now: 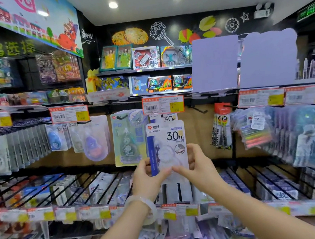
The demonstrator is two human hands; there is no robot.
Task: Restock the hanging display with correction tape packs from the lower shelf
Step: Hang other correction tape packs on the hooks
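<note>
A white correction tape pack marked "30m" stands upright in front of the hanging display. My left hand pinches its lower left edge, and my right hand pinches its lower right edge. Directly behind its top hangs another 30m pack on a hook under a red price tag. A green correction tape pack hangs just to the left. The lower shelf below my hands carries more packs in wire dividers.
Rows of hanging stationery packs fill the pegboard left and right. Loose packs lie piled at the bottom. Price tag strips jut out along the shelf edges. Toy boxes sit on shelves behind.
</note>
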